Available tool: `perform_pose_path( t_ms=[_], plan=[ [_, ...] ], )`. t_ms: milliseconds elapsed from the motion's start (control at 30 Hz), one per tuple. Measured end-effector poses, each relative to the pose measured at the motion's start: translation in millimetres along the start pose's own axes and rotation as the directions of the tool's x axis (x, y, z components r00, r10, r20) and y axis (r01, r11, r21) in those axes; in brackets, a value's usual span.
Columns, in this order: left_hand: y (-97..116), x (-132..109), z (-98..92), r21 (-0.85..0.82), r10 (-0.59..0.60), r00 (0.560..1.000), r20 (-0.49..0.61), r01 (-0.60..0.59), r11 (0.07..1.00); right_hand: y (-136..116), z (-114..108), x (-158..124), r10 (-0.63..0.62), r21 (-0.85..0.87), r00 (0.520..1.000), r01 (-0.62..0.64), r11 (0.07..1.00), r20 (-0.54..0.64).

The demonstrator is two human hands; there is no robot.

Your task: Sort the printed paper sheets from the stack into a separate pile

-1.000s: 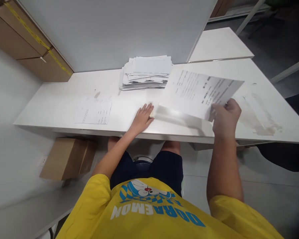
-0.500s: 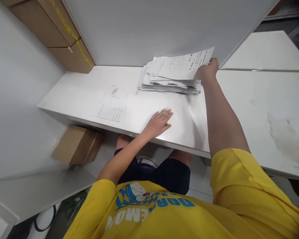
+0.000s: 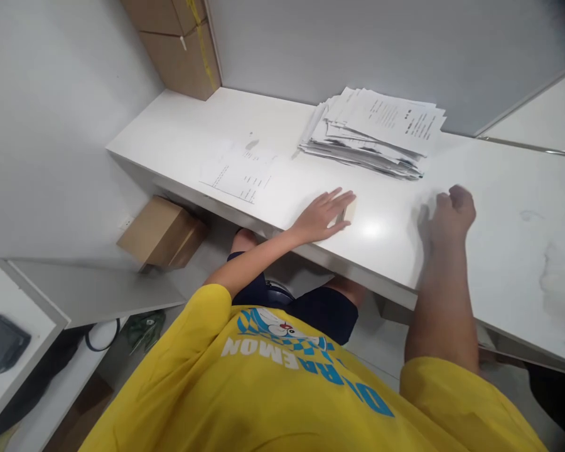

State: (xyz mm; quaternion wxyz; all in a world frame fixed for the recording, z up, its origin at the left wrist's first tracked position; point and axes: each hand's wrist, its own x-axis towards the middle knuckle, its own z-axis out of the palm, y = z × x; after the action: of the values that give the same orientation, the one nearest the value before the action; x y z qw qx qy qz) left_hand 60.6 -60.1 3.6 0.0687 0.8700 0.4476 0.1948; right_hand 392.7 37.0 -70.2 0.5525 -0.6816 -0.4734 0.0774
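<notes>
Splayed, the left hand (image 3: 317, 218) lay on a small cream block (image 3: 351, 212), perhaps steadying it; the curled right hand (image 3: 453, 212), closure unclear, hung near-right of stacked white papers (image 3: 381, 122).

This looks like an office workspace: a long white desk (image 3: 164, 129) stands against a grey partition panel (image 3: 381, 47), bearing a thick stack of printed sheets (image 3: 381, 122) and a loose printed page (image 3: 238, 172), with brown cardboard boxes (image 3: 181, 63) at its far left end.

Two hands (image 3: 321, 216) (image 3: 453, 215) — one paper stack (image 3: 379, 125)
</notes>
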Motion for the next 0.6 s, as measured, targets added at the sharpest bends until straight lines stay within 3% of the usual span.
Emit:
perform_pose_path(
  t_ms=[67,100,200,233,267,300,367,467,533,600],
  plan=[
    [-21,-7,-12.2,0.025,-0.199,0.976,-0.094,0.202,0.979,-8,-30,-27,0.192,0.016,0.97,-0.197,0.98,0.149],
    [-35,-12,-19.7,0.037,-0.329,0.935,-0.131,0.336,0.941,-14,-42,-40,0.228,0.001,0.955,-0.232,0.973,0.189],
    [-81,-28,-41.7,0.058,-0.688,0.716,-0.118,0.697,0.715,-31,-67,-69,0.159,-0.084,0.956,-0.142,0.986,0.245],
    [-92,-35,-47.3,0.075,-0.742,0.667,-0.069,0.745,0.663,-35,-70,-75,0.141,-0.112,0.955,-0.115,0.987,0.26],
    [-98,-41,-51.6,0.1,-0.755,0.656,-0.024,0.753,0.651,-38,-72,-79,0.131,-0.128,0.954,-0.099,0.987,0.271],
    [-100,-48,-54.5,0.124,-0.736,0.676,0.02,0.729,0.673,-41,-72,-81,0.128,-0.137,0.954,-0.093,0.986,0.272],
    [-93,-60,-57.2,0.152,-0.62,0.777,0.107,0.604,0.783,-51,-71,-88,0.124,-0.122,0.97,-0.099,0.987,0.211],
    [-79,-75,-58.5,0.113,-0.423,0.887,0.184,0.409,0.906,-84,-68,-117,0.015,-0.02,0.996,-0.013,1.0,0.091],
    [-83,-80,-61.4,0.096,-0.406,0.906,0.119,0.397,0.913,-114,-66,-151,-0.117,0.09,0.979,0.103,0.991,0.165],
    [-100,-82,-66.2,0.099,-0.49,0.871,-0.012,0.489,0.867,-144,-61,-191,-0.189,0.21,0.917,0.12,0.97,0.351]
  ],
)
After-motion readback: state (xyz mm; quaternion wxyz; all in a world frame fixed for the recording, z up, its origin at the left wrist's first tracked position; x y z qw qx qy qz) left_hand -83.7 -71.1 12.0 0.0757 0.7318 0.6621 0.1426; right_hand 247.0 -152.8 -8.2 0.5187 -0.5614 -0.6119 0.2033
